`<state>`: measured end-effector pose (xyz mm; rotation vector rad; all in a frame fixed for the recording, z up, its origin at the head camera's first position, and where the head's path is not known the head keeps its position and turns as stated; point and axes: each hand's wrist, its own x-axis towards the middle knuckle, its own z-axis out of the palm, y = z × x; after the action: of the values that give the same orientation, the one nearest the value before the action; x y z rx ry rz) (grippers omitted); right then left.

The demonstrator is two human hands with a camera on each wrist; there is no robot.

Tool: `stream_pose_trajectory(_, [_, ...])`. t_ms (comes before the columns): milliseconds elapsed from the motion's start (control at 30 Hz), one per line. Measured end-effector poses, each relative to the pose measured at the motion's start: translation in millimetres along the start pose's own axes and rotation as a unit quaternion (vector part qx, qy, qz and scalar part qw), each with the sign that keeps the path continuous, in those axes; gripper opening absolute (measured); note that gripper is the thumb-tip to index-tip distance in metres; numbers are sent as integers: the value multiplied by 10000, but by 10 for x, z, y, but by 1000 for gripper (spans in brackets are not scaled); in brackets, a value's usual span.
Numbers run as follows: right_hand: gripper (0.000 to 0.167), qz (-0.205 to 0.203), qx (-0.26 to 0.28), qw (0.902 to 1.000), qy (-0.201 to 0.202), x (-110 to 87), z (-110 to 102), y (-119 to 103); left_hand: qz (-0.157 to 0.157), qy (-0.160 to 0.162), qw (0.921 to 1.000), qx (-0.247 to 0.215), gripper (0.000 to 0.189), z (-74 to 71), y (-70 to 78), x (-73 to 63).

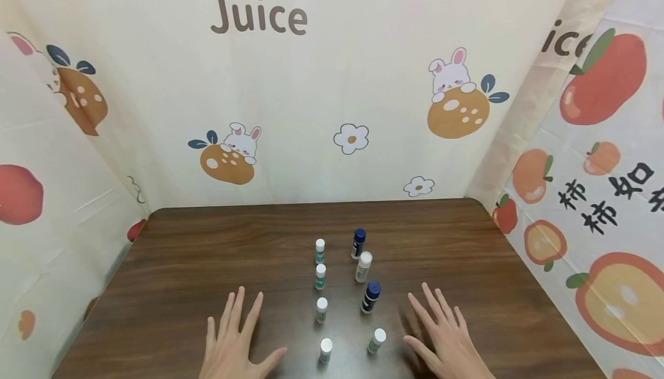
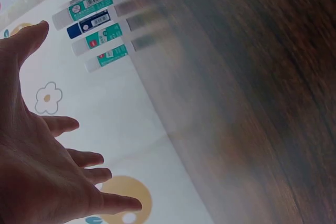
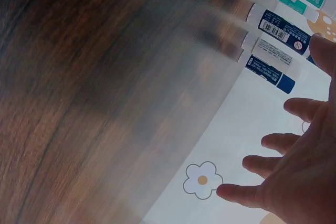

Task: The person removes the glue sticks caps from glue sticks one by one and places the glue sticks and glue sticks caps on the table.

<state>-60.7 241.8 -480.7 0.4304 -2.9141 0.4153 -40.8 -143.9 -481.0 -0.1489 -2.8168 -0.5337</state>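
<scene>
Several glue sticks stand upright on the table in two rough columns. The left column is all white-capped, from a far glue stick (image 1: 320, 251) to a near one (image 1: 325, 350). In the right column are two navy-capped glue sticks (image 1: 358, 244) (image 1: 370, 297), a white-capped clear one (image 1: 363, 267) between them, and a green-labelled one (image 1: 376, 341) nearest me. My left hand (image 1: 233, 338) is left of the columns, fingers spread and holding nothing. To the right, my right hand (image 1: 443, 336) also has its fingers spread, nearest the green-labelled stick. Both wrist views show these empty hands beside the sticks.
The dark wood-grain table (image 1: 207, 252) ends at a cream curtain (image 1: 311, 91) printed with "Juice", rabbits and flowers. Fruit-printed cloths (image 1: 612, 206) hang along both sides.
</scene>
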Motion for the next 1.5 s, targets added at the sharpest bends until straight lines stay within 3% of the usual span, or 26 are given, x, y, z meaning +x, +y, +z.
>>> stream_pose_trajectory(200, [69, 29, 95, 9999, 54, -14, -30, -16, 107, 100, 9998, -108, 103, -4, 3, 0])
stream_pose_trajectory(667, [71, 164, 109, 9998, 89, -129, -44, -40, 101, -168, 9992, -359, 100, -10, 40, -19])
stream_pose_trajectory(933, [69, 84, 33, 9998, 173, -101, -63, -56, 108, -77, 9983, -567, 99, -5, 71, -27])
stream_pose_trajectory(1033, [69, 101, 89, 9997, 184, -107, -76, -55, 93, -181, 9974, -691, 97, 4, 98, -32])
stream_pose_trajectory(1300, [66, 160, 401, 9987, 285, -111, -101, -78, -305, -913, 9854, -1407, 89, -31, 171, -26])
stream_pose_trajectory(1500, [58, 468, 773, 9953, 346, -93, -191, -163, -458, -1041, 9716, -2077, 74, -26, 214, -30])
